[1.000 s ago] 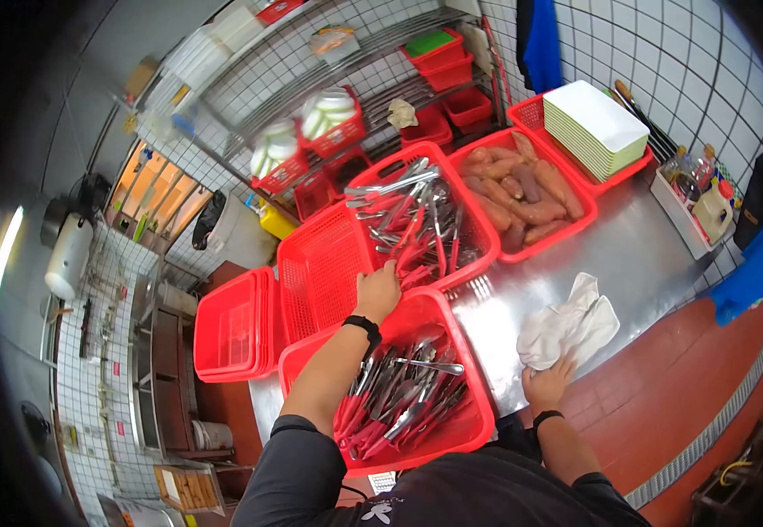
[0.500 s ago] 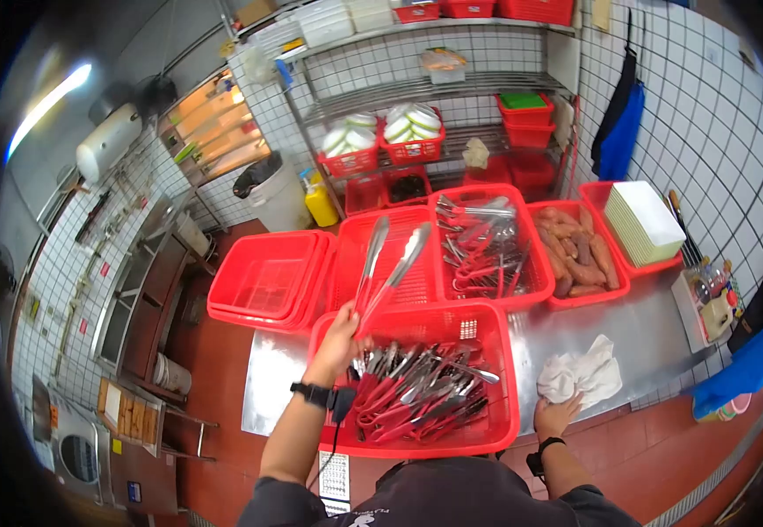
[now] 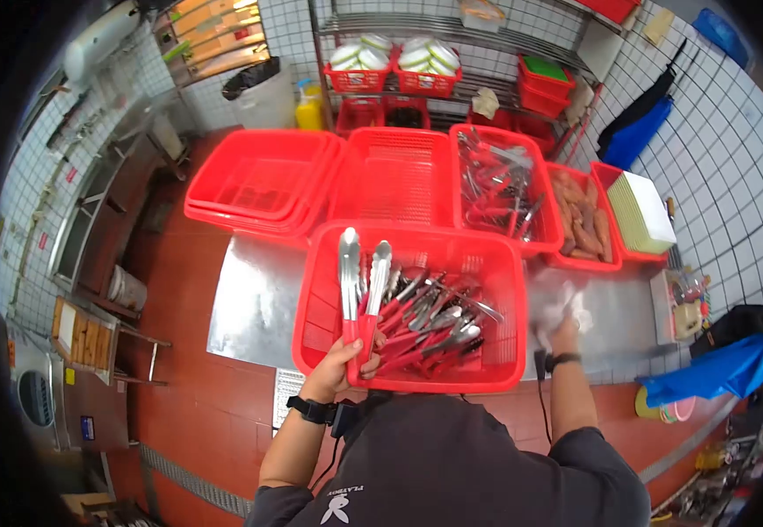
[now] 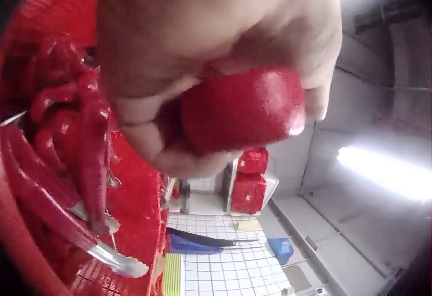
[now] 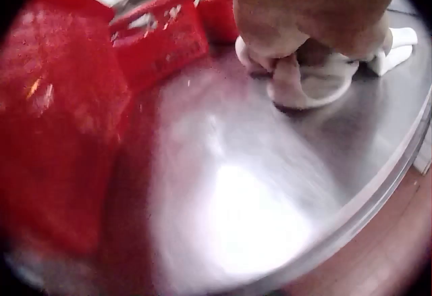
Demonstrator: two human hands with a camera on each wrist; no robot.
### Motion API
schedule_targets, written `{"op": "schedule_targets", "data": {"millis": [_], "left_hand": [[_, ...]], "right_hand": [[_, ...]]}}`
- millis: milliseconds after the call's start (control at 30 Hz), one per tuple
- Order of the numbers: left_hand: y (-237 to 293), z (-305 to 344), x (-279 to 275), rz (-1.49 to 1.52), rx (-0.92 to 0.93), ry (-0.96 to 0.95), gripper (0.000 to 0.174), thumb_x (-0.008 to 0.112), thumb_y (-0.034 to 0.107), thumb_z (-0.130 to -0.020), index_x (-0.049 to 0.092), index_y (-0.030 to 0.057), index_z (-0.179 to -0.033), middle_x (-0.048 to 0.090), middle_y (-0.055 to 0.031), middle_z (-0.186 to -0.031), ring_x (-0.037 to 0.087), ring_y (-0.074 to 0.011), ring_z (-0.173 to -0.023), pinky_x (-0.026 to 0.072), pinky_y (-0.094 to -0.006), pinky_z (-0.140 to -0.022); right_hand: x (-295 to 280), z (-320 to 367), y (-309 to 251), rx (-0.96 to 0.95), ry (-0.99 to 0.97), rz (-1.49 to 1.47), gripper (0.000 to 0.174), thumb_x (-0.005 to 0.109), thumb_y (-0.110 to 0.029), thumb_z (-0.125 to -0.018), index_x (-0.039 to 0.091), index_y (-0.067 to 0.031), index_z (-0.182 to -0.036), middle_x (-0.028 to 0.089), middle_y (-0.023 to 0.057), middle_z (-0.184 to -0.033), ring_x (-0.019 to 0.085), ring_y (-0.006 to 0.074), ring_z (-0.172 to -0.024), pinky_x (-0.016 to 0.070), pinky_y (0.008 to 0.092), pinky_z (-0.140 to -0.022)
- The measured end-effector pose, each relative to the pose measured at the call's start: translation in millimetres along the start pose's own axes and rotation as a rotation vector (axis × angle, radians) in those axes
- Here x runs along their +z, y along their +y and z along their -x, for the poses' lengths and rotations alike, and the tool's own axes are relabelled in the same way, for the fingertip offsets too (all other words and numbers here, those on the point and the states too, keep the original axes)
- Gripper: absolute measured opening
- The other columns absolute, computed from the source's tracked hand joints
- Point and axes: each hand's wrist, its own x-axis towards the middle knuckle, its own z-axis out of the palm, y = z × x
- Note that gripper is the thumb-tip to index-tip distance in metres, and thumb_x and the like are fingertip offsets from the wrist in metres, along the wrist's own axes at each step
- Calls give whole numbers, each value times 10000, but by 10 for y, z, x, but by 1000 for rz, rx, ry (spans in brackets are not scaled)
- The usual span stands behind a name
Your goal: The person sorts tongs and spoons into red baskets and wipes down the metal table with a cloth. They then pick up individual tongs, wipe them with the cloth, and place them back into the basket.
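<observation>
Red-handled metal tongs [image 3: 350, 268] are held upright in my left hand [image 3: 333, 364], fingers wrapped around the red grips, silver tips pointing away from me. In the left wrist view the red end of the handle [image 4: 246, 110] pokes out of the fist. Directly beyond that hand is a large red basket [image 3: 506, 307] holding a heap of similar tongs [image 3: 430, 325]. To the right, my right hand [image 3: 566, 334] grips a bunched white cloth [image 5: 314, 87] against the steel table [image 5: 202, 161]; motion blurs both in the head view.
Behind the front basket stand stacked red baskets [image 3: 258, 171], a bare red basket [image 3: 399, 176] and another with tongs [image 3: 497, 180]. Farther right are a basket of brownish, elongated items [image 3: 585, 228] and stacked pale trays [image 3: 645, 215]. Shelving [image 3: 399, 25] lines the back wall.
My left hand has lifted tongs from the back basket and brought them toward me over the front basket. My right hand has moved from resting by the cloth to gripping it.
</observation>
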Motion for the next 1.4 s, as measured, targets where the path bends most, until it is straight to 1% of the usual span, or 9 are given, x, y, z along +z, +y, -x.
{"op": "schedule_targets", "data": {"millis": [133,333,500,600,733,900,1267,1333,1400], "left_hand": [[-124,34,-211,-45,-40,32,599,471,553,-986,516,12,-1240,567,-61,-1094,550,-134,-684,483,-287,-574],[-143,-239,-160,-39,1,0,532,487,506,-993,467,38,-1244,554,-49,-1045,520,-137,-693,495,-316,-604],[-265,-521,179,-490,10,-137,464,605,313,-953,437,28,-1278,505,-24,-929,528,-94,-737,495,-294,-637],[-145,-563,700,-1235,32,-205,862,678,264,-877,170,-10,-1517,584,-188,-1249,628,-367,-1051,500,-417,-929],[-580,-675,271,-1278,353,-354,1035,790,309,-754,156,8,-1515,507,-233,-1389,567,-375,-1218,451,-413,-1024],[-308,-502,441,-1287,-172,-150,967,769,332,-764,209,-2,-1478,599,-274,-1239,608,-408,-1142,499,-439,-934],[-96,-299,426,-1261,-129,-109,739,638,222,-797,346,8,-1441,600,-279,-1187,614,-376,-1109,474,-411,-939],[31,-179,461,-1240,-125,-109,751,658,224,-798,345,14,-1447,610,-269,-1184,617,-369,-1116,475,-404,-953],[71,-56,331,-1218,-121,-124,762,679,225,-799,343,19,-1452,619,-260,-1182,620,-362,-1123,475,-398,-967]], "right_hand": [[-234,-529,-1669,462,162,-1498,377,478,-300,-1006,539,-89,-1313,639,79,-1251,617,277,-1139,492,460,-973],[-552,373,-3508,-133,-402,-1687,631,559,-358,-948,374,-68,-1477,456,115,-1478,426,281,-1366,311,488,-1144],[-29,1002,-3244,124,-90,-1076,617,547,-336,-968,365,-21,-1467,461,163,-1458,499,318,-1288,404,414,-1088],[429,1443,-3052,237,-719,-1024,531,583,-215,-980,403,-46,-1450,536,89,-1357,546,206,-1201,455,373,-1032],[514,1561,-3458,576,-830,-779,387,605,-97,-961,502,-43,-1330,576,70,-1288,547,194,-1205,444,352,-1047],[659,1635,-3366,790,-513,-1015,349,540,-24,-975,503,-42,-1322,578,93,-1289,571,238,-1197,467,386,-1040],[517,1088,-3235,404,-404,-1198,305,496,-172,-977,518,-37,-1250,592,114,-1235,573,270,-1198,447,454,-1057],[401,744,-2934,111,-829,-1859,319,496,-214,-999,520,-38,-1265,593,116,-1241,584,268,-1180,472,437,-1028],[52,651,-3420,309,-124,-1427,308,482,-224,-1010,523,-46,-1258,593,121,-1245,587,272,-1173,484,443,-1013]]}}
